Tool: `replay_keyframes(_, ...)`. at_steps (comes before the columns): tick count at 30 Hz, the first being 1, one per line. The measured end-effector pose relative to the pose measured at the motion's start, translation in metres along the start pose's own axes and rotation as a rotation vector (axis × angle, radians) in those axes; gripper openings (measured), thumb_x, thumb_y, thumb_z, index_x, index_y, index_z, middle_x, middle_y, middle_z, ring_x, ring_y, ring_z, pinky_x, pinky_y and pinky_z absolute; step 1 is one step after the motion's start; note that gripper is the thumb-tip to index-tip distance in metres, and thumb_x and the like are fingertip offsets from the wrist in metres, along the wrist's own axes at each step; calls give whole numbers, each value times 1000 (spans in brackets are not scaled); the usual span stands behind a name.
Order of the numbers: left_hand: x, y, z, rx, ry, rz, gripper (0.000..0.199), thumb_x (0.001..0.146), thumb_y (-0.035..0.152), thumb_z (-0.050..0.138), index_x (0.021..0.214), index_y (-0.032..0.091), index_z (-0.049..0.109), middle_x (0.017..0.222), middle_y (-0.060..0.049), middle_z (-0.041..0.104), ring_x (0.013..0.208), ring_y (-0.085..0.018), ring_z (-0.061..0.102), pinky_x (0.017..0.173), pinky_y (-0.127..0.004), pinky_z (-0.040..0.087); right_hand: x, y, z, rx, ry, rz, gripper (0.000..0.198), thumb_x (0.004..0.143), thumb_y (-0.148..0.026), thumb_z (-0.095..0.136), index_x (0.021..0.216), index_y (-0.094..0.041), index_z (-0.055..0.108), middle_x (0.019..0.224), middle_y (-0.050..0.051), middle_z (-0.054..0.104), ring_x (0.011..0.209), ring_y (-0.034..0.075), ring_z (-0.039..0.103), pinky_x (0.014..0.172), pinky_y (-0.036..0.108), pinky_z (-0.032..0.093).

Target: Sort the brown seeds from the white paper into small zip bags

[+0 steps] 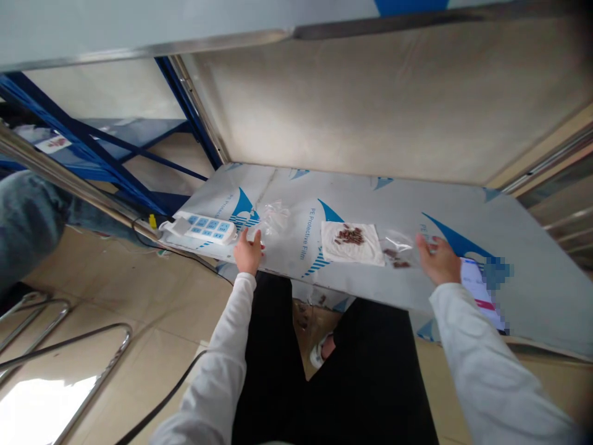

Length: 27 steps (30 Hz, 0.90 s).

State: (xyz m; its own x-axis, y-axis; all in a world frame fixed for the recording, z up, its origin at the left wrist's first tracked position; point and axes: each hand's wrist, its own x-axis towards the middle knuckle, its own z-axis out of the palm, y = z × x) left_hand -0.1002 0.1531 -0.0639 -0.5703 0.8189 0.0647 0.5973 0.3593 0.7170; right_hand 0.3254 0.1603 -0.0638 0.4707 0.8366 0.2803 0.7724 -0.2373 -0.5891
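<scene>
My left hand (249,253) is at the table's front edge, its fingers apart. Just beyond its fingertips lies a loose pile of clear plastic bags (277,216); whether the fingers touch the nearest one is hard to see. On the right, my right hand (440,259) hovers low over the table with its fingers parted. Beside its fingertips rests a clear zip bag (399,247) with a few dark brown pieces inside. Between the hands, a white cloth (333,248) lies flat, carrying a heap of small brown pieces (351,235).
A white power strip (208,228) lies at the table's left end, its cable hanging off the edge. A phone (482,296) is partly behind my right wrist. An upper shelf (231,31) overhangs the table (398,201). Another person's leg (37,216) and a chair frame (106,364) are at left.
</scene>
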Motion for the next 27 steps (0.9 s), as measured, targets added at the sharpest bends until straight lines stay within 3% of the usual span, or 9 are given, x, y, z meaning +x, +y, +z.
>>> replay_keyframes(2,13,-5,4,51,1,8,41,83,36,56,118,14,61,58,-5,67,65,-23,66,69,-33,48,4,7,3,-85,60,-17,72,81,-59,48,121,0,52,107,31,61,106,40,54,87,51,41)
replay_keyframes(4,17,-5,4,91,7,25,28,81,30,58,103,17,67,59,-6,66,69,-25,66,69,-33,46,-6,4,2,-92,93,-62,73,81,-59,48,123,0,51,112,33,57,112,42,50,90,51,38)
replay_keyframes(9,-10,8,-17,119,15,178,24,88,32,50,103,23,66,68,-2,66,64,-17,62,65,-26,42,-62,-47,-11,118,81,-248,53,82,-51,51,116,-11,59,108,20,62,99,32,58,85,48,46)
replay_keyframes(11,-33,17,-29,77,-42,380,23,88,34,50,101,23,65,71,0,64,58,-12,57,62,-23,40,-86,-84,-21,320,-44,-303,38,86,-43,51,113,-17,61,108,13,64,92,23,62,77,38,52)
replay_keyframes(14,-68,35,-42,-41,-182,696,19,88,29,51,98,22,65,82,-1,60,59,-9,52,60,-22,41,-107,-141,-33,515,-251,-430,25,89,-34,52,105,-20,65,105,8,68,93,19,63,78,31,52)
replay_keyframes(17,-93,53,-44,-169,-334,830,15,87,22,52,97,21,64,90,-3,58,65,-10,52,64,-23,44,-111,-176,-35,517,-498,-495,21,84,-29,58,101,-20,67,98,6,71,82,16,65,72,26,52)
replay_keyframes(19,-103,63,-41,-242,-398,863,15,85,18,52,96,19,62,89,-3,56,68,-10,53,67,-24,45,-111,-181,-33,488,-691,-494,19,81,-25,62,97,-18,69,90,4,72,73,13,65,67,24,51)
replay_keyframes(21,-110,69,-38,-257,-460,875,16,83,15,52,96,19,61,89,-3,56,70,-11,53,68,-25,45,-113,-176,-33,469,-781,-456,18,78,-21,62,94,-17,70,84,3,73,68,12,65,64,22,50)
replay_keyframes(27,-121,74,-40,-155,-588,890,17,77,21,58,94,19,63,85,-3,59,69,-13,54,66,-27,45,-126,-153,-40,333,-675,-398,18,70,-12,62,85,-17,71,72,2,72,64,14,65,62,22,48)
